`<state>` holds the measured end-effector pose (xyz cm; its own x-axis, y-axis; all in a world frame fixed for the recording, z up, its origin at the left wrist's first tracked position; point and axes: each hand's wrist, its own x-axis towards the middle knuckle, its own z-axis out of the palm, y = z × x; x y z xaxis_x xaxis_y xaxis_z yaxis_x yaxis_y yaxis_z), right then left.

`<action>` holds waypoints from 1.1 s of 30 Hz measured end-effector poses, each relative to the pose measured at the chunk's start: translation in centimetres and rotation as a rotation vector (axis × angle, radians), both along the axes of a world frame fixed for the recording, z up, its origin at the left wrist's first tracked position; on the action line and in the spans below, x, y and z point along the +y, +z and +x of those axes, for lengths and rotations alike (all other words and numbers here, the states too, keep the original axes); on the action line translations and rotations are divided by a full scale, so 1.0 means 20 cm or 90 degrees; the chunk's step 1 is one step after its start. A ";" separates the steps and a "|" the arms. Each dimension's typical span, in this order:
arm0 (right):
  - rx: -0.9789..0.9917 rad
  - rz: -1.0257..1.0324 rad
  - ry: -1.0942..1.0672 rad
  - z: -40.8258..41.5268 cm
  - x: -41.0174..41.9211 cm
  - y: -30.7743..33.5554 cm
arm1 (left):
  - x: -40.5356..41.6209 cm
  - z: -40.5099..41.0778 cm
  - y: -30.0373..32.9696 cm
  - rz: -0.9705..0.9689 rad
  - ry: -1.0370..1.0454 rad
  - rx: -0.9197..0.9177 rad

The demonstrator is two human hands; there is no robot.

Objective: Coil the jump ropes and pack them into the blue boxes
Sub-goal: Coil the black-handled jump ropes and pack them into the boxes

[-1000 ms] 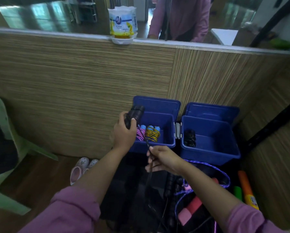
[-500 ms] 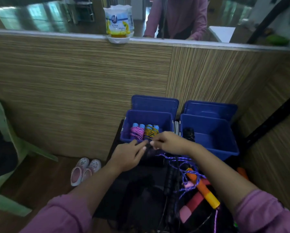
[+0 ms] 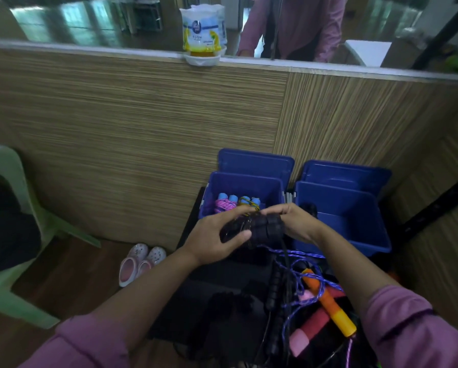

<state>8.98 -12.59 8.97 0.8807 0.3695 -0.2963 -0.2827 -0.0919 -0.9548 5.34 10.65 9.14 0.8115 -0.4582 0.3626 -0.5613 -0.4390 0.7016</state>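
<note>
Black jump-rope handles lie crosswise between both grips, long axis left-right; left hand curls round one end, right hand round the other; cord trails down toward the wearer; left blue box just beyond, right blue box beyond-right, nearer the right hand

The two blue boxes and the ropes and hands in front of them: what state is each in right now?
Left blue box: open, lid propped behind, holds two coiled ropes.
Right blue box: open, holds one dark bundle, partly hidden.
Black jump rope: handles together, cord trailing down, not yet packed.
Left hand: grips the black handles.
Right hand: holds the other end of the handles.
Orange-handled rope: loose, tangled in the pile.
</note>
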 end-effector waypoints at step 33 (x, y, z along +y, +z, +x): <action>-0.259 -0.317 0.255 0.00 0.04 0.14 | -0.01 -0.01 -0.11 0.223 0.017 0.005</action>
<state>9.00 -11.73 11.74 0.7824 0.5925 -0.1916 0.2297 -0.5606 -0.7956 5.13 10.43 6.84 0.8271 -0.5321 0.1810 -0.5417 -0.6688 0.5091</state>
